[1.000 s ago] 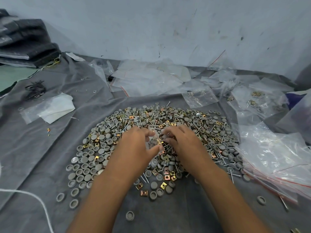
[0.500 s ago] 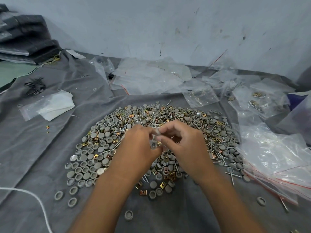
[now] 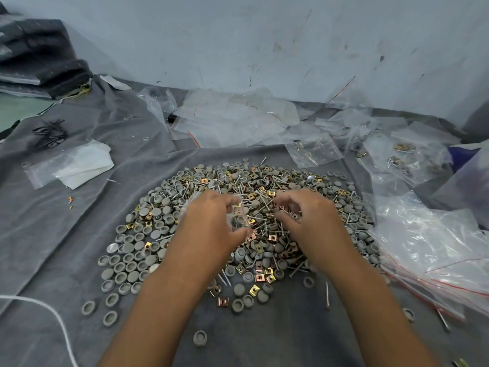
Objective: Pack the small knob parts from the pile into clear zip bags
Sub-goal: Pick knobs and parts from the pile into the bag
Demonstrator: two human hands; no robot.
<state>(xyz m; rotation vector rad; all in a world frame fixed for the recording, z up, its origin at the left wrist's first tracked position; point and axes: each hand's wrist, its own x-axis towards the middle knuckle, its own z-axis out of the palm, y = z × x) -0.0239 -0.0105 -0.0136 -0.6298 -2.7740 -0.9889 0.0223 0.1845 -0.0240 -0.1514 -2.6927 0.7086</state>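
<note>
Packing looks to be well short of finished, judging by the single head view. A broad pile of small grey round plastic knob caps (image 3: 137,250), mixed with brass-coloured square clip nuts (image 3: 254,289) and thin silver screws (image 3: 327,295), spreads across the middle of the grey cloth-covered worktop (image 3: 53,234), and it is large. Stray caps lie loose at its near edge.

The left hand (image 3: 211,223) hovers over the centre of the pile with fingers curled, and its grip pinches a small clear zip bag with a red seal line (image 3: 239,217) between thumb and fingertips; something dark seems to sit inside the bag, though what and how many cannot be told. The right hand (image 3: 307,221) is just beside it to the right, fingers bent down into the pile as if gathering pieces; whether its grip holds anything I cannot tell, because the fingertips are buried among the parts.

On the far right, a few clear bags holding brass and silver hardware (image 3: 402,152) lie on the worktop, which suggests some bags are filled. A heap of empty clear zip bags (image 3: 428,250) waits at the right, and more clear bags (image 3: 232,120) lie along the far edge below the pale wall (image 3: 264,35).

On the left sit a flat clear bag with white sheet inside (image 3: 76,165), a tangle of black bands (image 3: 50,133), and a white cord (image 3: 39,308) at the near left. My judgement: the bag in hand is mid-fill, and most of the pile is left to pack.
</note>
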